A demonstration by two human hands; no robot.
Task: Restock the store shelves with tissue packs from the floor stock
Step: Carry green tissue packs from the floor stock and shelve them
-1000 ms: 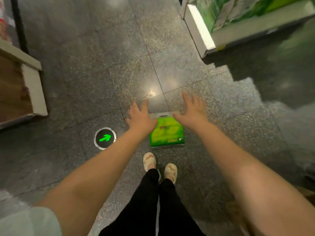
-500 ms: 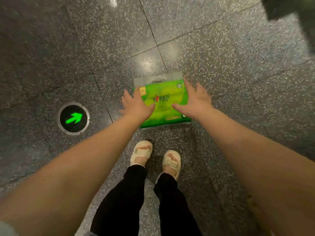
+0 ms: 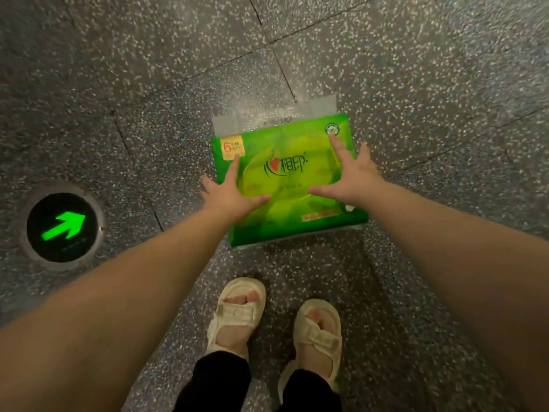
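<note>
Green tissue pack (image 3: 285, 179) half-hidden under left hand (image 3: 230, 193), right hand (image 3: 350, 179); each grip splayed open.

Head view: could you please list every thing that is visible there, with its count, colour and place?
tissue pack: one, bright green with a clear plastic handle flap at its far edge, flat on the floor ahead of the feet.
floor light: one, round, black with a glowing green arrow, set in the floor at the left.
floor: one, dark grey speckled stone tiles, all around.
sandals: two, cream, bottom middle, on the person's feet.
trousers: black, bottom edge.
left hand: fingers spread, over the pack's left part.
right hand: fingers spread, over the pack's right part.
</note>
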